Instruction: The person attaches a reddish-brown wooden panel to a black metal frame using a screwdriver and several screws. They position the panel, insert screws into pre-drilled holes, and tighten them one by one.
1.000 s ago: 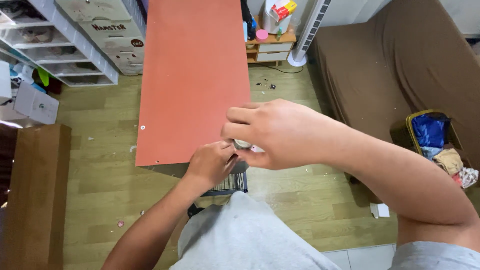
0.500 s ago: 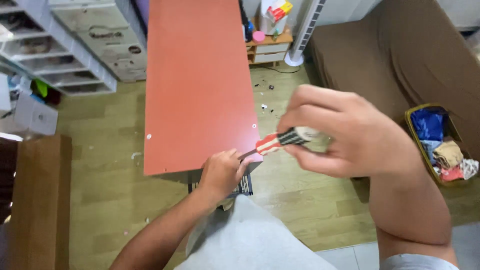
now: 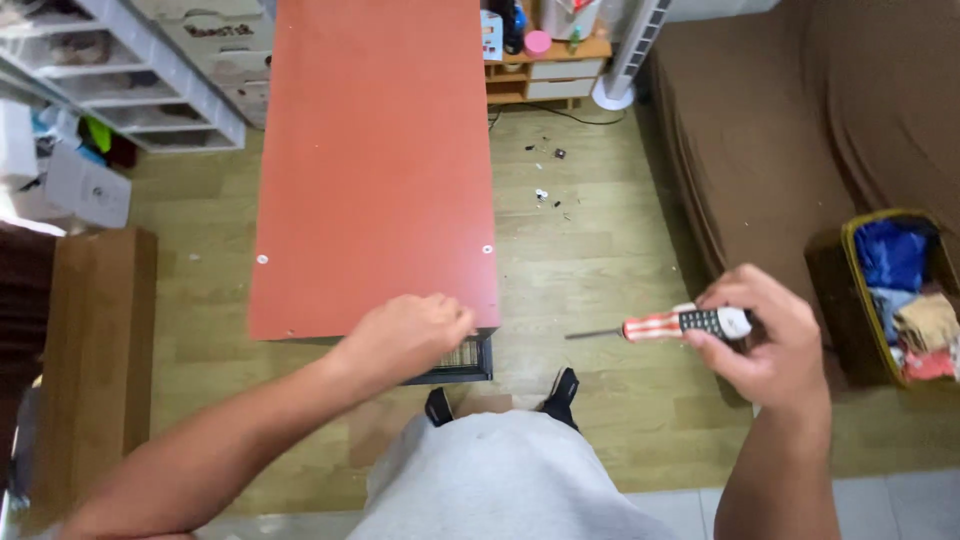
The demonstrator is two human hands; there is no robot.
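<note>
The right hand [image 3: 765, 335] fingers hold a striped screwdriver [image 3: 660, 325] in the air beside the red board [image 3: 375, 160], the left hand [image 3: 410, 335] rests curled on its near edge, and the sharp tip could poke that hand.

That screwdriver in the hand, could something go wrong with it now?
Maybe. The right hand holds the screwdriver by its handle end only, out over the floor, so it could slip and drop near the feet. Its bare tip points toward the left hand resting on the red-brown board; a quick swing might poke it. Small parts lie loose on the floor, easy to step on.
</note>
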